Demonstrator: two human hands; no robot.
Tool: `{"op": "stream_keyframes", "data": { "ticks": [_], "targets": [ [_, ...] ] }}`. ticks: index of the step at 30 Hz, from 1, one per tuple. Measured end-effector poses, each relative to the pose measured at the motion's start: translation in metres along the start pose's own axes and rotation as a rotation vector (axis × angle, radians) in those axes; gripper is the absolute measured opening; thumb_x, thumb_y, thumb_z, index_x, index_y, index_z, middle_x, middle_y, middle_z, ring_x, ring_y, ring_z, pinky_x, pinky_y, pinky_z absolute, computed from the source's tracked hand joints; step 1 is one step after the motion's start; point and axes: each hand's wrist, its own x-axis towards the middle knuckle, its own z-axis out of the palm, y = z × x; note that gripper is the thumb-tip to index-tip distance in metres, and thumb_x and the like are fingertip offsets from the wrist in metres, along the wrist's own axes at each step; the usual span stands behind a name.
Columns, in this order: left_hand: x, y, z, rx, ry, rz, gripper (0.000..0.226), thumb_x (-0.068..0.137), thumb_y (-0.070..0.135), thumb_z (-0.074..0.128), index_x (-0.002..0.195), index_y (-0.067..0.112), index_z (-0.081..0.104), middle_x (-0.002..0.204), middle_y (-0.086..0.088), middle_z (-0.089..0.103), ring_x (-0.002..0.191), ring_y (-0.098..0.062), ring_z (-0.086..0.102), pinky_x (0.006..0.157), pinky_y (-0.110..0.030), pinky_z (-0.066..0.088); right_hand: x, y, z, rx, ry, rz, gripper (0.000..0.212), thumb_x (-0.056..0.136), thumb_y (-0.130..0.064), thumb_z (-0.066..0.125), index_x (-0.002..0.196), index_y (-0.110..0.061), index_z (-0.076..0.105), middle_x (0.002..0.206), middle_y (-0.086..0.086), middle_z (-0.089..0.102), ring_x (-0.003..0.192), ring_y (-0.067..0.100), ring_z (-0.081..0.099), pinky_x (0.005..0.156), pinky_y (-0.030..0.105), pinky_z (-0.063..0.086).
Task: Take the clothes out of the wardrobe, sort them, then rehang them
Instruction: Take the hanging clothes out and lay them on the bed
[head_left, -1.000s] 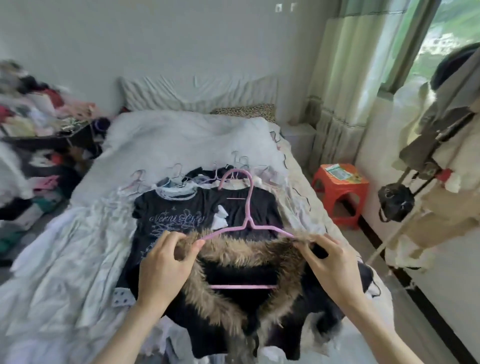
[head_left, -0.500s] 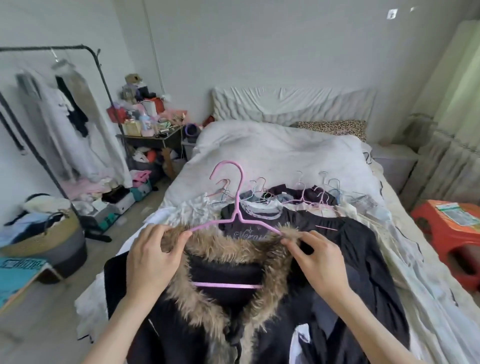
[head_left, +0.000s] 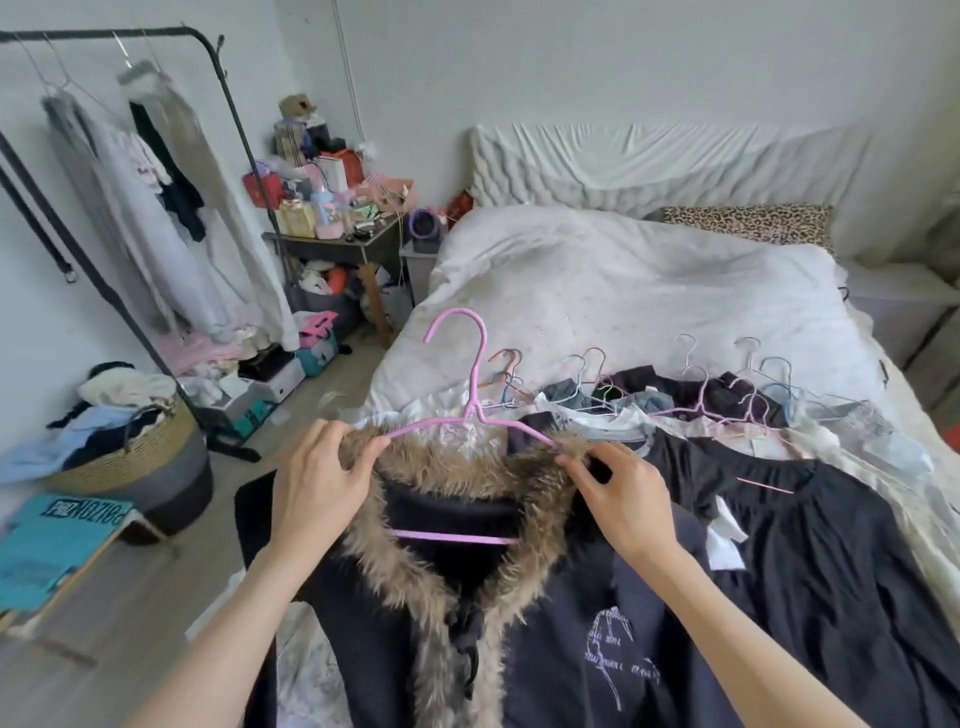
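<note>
I see the left hand (head_left: 311, 488) pinching the coat's (head_left: 415, 623) fur collar (head_left: 457, 467) at its left end; right hand (head_left: 623, 499) pinching the right end. The coat hangs on a pink hanger (head_left: 470, 395), held up over the bed's (head_left: 623, 291) near edge. More clothes (head_left: 810, 530) on hangers lie across the bed. Rack (head_left: 156, 171) stands far left.

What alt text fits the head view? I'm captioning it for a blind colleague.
Two hands, left hand and right hand, grip the fur collar of a dark coat on a pink hanger, above a bed strewn with hangered clothes; a clothes rack stands left.
</note>
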Motion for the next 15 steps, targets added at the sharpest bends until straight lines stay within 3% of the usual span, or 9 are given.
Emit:
{"op": "stream_keyframes", "data": {
  "ticks": [7, 15],
  "targets": [
    [0.100, -0.008, 0.072, 0.095, -0.106, 0.066, 0.046, 0.088, 0.048, 0.050, 0.098, 0.004, 0.059, 0.091, -0.005, 0.055, 0.079, -0.015, 0.047, 0.057, -0.024, 0.029, 0.089, 0.027, 0.046, -0.037, 0.039, 0.043, 0.025, 0.084, -0.031, 0.067, 0.076, -0.007, 0.066, 0.072, 0.006, 0.062, 0.068, 0.030, 0.057, 0.060, 0.038, 0.044],
    [0.168, -0.038, 0.188, 0.109, -0.296, 0.103, 0.049, 0.090, 0.047, 0.046, 0.102, 0.002, 0.060, 0.096, -0.011, 0.062, 0.089, -0.029, 0.058, 0.069, -0.037, 0.045, 0.165, 0.092, 0.117, -0.167, -0.091, 0.136, 0.025, 0.089, -0.032, 0.060, 0.097, -0.009, 0.066, 0.087, 0.006, 0.065, 0.083, 0.028, 0.059, 0.074, 0.042, 0.046]
  ]
}}
